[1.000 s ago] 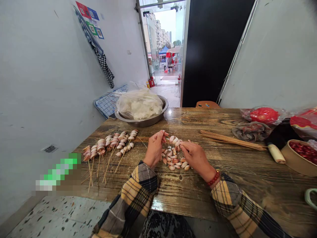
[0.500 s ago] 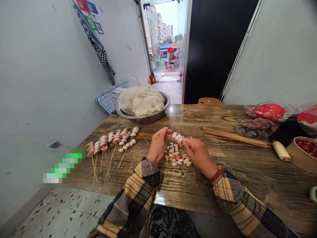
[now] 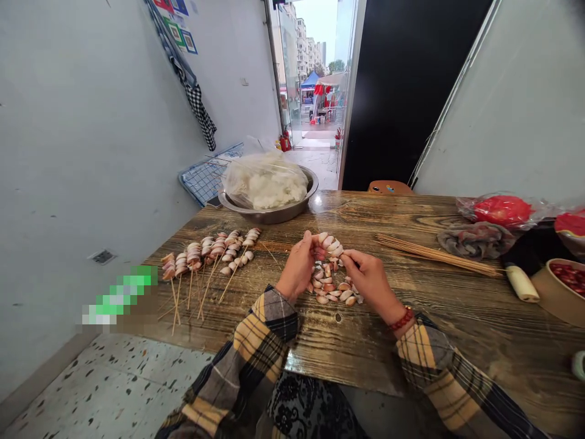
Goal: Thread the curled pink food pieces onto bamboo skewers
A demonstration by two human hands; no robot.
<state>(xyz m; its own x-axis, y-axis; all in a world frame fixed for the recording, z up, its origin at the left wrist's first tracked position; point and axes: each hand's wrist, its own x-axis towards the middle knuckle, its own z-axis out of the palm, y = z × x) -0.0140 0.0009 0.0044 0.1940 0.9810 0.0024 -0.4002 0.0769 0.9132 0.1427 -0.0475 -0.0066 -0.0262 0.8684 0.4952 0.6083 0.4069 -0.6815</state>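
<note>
Between my two hands is a skewer of garlic cloves (image 3: 331, 244), several unpeeled cloves threaded side by side. My left hand (image 3: 299, 263) has its fingers closed at the left end of the row. On the other end, my right hand (image 3: 371, 281) pinches the skewer, whose stick is mostly hidden by the fingers. Below both hands lies a pile of loose garlic cloves (image 3: 329, 289) on the wooden table (image 3: 347, 347). To the left rest several finished-looking garlic skewers (image 3: 208, 249), their bare sticks pointing toward me.
A metal basin (image 3: 274, 214) with a plastic bag of pale food (image 3: 269, 183) stands at the back. Bare bamboo skewers (image 3: 439, 256) lie right, near a grey rag (image 3: 475, 239), a knife handle (image 3: 521, 284) and a tub (image 3: 560, 299) of red fruit.
The clove row now tilts down more to the right, and my left fingers have come up against its left end. The camera view has shifted slightly.
</note>
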